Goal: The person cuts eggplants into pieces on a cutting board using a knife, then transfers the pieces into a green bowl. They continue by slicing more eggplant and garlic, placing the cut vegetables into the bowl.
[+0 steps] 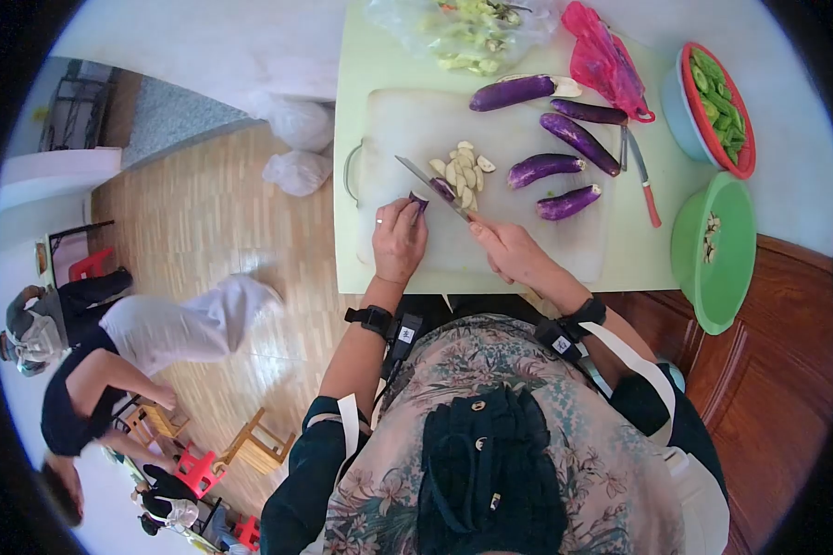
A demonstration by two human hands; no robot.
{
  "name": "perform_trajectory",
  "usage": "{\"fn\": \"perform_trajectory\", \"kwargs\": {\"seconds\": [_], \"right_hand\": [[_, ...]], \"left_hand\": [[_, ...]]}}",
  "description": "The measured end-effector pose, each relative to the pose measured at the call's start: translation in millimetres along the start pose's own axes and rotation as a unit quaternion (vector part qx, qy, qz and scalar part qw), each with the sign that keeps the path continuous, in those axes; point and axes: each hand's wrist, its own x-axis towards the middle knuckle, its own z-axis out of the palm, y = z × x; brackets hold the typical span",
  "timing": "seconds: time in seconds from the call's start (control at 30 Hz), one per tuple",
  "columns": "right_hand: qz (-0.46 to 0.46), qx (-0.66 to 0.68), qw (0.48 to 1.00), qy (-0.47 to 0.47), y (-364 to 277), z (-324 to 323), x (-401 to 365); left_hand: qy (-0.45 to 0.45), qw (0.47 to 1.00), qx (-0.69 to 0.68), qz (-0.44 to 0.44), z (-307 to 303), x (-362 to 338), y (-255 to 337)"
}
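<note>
On the white cutting board [389, 120], my left hand [400, 242] has its fingers closed on a short purple eggplant piece [419, 201]. My right hand [520, 254] is wrapped round the handle of a kitchen knife [416, 170]. Its blade slants up and left, just beyond the held piece. Against the blade's far side lies a purple-skinned cut piece [442, 189]. A small heap of pale cut eggplant pieces [461, 168] sits behind the knife. Several whole eggplants [546, 170] lie to the right on the board.
A red-handled knife [646, 176] lies on the right of the table. Beyond it are a green basin [745, 277] with some cut pieces and a red basket [748, 157] of green vegetables. Plastic bags [588, 55] lie at the back. Other people are on the left.
</note>
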Motion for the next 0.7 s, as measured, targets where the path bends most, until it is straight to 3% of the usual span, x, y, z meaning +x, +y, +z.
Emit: {"fn": "perform_trajectory", "kwargs": {"seconds": [0.07, 0.27, 0.4, 0.7], "right_hand": [[-0.073, -0.057, 0.996, 0.000, 4, -4, -10], [-0.115, -0.101, 0.988, -0.027, 19, -5, -27], [-0.084, -0.098, 0.991, -0.047, 16, -7, -31], [-0.114, -0.124, 0.985, -0.041, 10, 5, -4]], "left_hand": [[0.004, 1.000, 0.002, -0.008, 1, -1, -1], [-0.030, 0.999, 0.013, -0.022, 0, -6, -4], [-0.023, 0.999, 0.002, -0.023, -1, -2, -1], [-0.029, 0.999, 0.017, -0.015, 0, -3, -3]]}}
